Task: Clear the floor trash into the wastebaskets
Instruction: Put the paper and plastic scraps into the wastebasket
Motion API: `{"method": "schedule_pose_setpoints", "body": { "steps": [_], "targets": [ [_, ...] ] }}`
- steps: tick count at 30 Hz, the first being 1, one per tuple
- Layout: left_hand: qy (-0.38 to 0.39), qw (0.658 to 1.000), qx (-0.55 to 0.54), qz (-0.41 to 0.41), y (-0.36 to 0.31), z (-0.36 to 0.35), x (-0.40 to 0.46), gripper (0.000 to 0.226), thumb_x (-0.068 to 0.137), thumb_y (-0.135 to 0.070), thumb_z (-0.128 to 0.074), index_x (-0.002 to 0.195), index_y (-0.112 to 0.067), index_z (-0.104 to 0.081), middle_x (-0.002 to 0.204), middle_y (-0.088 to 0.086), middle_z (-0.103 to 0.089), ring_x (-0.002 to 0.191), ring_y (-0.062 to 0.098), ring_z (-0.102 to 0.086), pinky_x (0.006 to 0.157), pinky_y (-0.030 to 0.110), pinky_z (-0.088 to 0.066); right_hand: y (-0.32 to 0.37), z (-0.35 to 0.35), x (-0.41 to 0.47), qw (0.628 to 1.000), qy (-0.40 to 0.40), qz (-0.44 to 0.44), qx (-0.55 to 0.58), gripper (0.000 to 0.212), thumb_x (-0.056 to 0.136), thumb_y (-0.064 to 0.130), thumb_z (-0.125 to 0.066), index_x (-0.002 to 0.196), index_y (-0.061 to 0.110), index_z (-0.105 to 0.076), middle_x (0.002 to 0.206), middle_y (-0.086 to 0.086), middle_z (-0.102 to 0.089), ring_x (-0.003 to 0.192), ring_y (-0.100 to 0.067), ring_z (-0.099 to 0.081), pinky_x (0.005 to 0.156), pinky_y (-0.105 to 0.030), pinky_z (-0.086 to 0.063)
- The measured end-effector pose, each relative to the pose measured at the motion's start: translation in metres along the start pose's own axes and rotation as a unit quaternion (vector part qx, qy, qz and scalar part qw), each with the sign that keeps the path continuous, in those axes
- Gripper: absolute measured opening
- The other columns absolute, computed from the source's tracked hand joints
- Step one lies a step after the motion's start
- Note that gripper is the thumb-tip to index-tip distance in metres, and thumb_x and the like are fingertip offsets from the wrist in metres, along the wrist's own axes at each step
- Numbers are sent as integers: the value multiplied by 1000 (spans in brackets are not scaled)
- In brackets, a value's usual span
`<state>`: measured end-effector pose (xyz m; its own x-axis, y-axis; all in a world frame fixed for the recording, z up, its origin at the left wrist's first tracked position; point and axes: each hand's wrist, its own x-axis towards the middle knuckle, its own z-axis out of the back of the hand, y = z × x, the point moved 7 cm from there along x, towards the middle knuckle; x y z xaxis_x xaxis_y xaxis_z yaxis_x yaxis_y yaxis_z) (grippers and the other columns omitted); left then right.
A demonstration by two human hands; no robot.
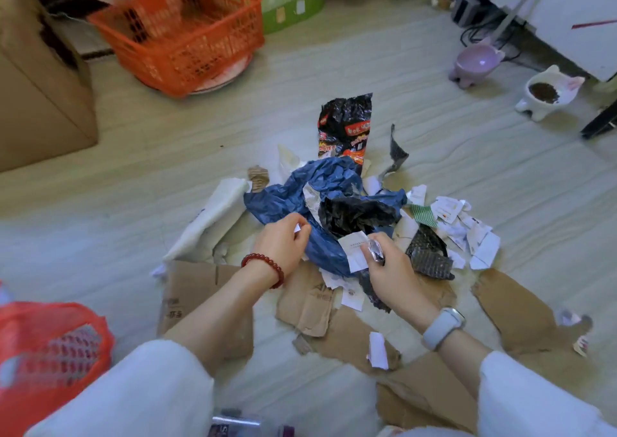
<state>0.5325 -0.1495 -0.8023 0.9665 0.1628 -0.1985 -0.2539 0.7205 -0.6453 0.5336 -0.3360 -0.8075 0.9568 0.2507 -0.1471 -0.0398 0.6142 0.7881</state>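
Crumpled blue plastic bag (329,199) pinched by left hand (279,240); right hand (389,263) grips white paper slip (354,249) and glossy wrapper scrap (376,251).

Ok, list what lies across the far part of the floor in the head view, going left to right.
Cardboard box → orange basket → green round box → purple bowl → white cat-shaped bowl holding brown kibble.
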Motion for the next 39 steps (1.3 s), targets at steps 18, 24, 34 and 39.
{"method": "schedule_pose_setpoints", "body": {
  "steps": [18, 24, 34, 39],
  "targets": [
    [-211, 937, -4, 279, 226, 328, -233, 33, 89, -10, -30, 106, 2, -56, 104, 18, -56, 99, 30, -45, 91, 40, -34, 389, -299, -64, 910, 313, 238, 134, 23, 91, 14, -48, 72, 27, -45, 71, 3, -43, 70, -16, -41, 61, -18, -33],
    [-283, 907, -19, 311, 289, 343, -278, 23, 89, -11, -47, 103, -5, -64, 112, 16, -63, 108, 29, -54, 94, 36, -41, 383, -360, -93, 837, 465, 250, -142, 75, 80, 41, -65, 142, 19, -29, 147, -7, -32, 136, -20, -30, 110, -31, -28],
    [-271, 962, 14, 38, 189, 294, -180, 21, 87, -10, -52, 106, -8, -61, 113, 10, -60, 113, 23, -51, 94, 22, -30, 344, -243, -19, 928, 354, 116, -8, 21, 95, 16, -44, 110, 11, -59, 95, -4, -65, 84, -16, -61, 76, -26, -50],
    [-110, 994, 7, 4, 133, 193, -100, 29, 90, -21, -47, 117, -17, -54, 127, 4, -47, 119, 21, -45, 98, 33, -38, 224, -141, 32, 964, 169, 106, -176, 32, 93, 20, -47, 124, 16, -53, 118, -2, -59, 107, -17, -55, 85, -26, -43]
  ]
}}
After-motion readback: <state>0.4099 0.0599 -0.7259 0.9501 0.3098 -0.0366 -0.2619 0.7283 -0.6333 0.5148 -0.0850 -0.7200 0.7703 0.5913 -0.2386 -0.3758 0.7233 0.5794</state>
